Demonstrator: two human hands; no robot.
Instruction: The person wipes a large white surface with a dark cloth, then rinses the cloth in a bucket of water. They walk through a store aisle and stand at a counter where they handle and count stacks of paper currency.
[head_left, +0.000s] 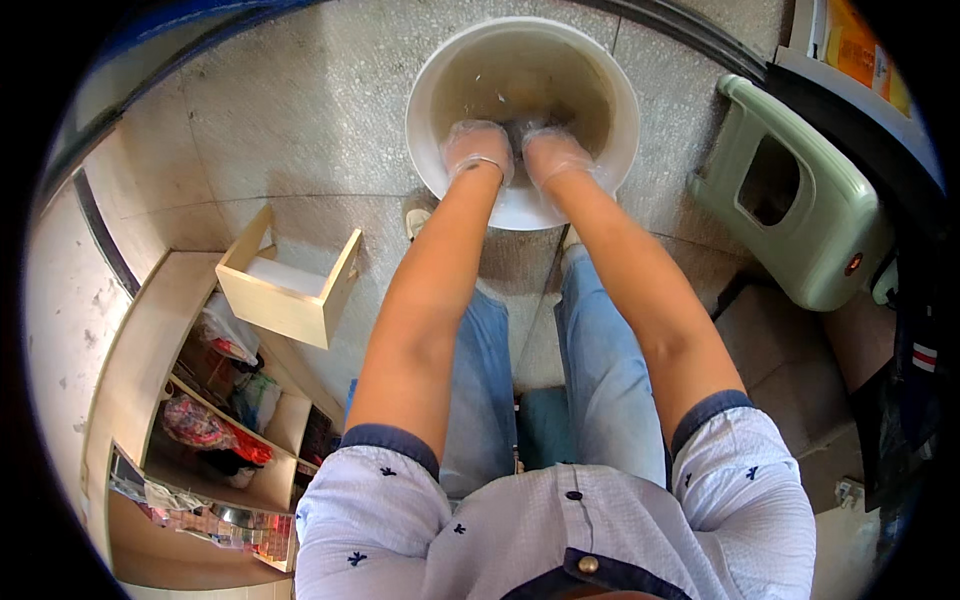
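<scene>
Both my hands reach down into a round white bucket (523, 214) standing on the floor between my feet. Murky brownish water (525, 71) fills part of it, with a few small pale bits at the surface. Thin clear plastic gloves cover my left hand (478, 146) and my right hand (556, 151). The two hands are side by side near the bucket's close wall, fingers pointing down and hidden in the water. Something dark (559, 116) shows dimly by the fingertips; what it is, and whether either hand grips it, I cannot make out.
To the right a pale green plastic stool (817, 202) lies on its side. At left stand an open wooden drawer (274, 304) and a wooden shelf unit (199, 262) holding bags and small goods. Speckled stone tiles (300, 97) make up the floor.
</scene>
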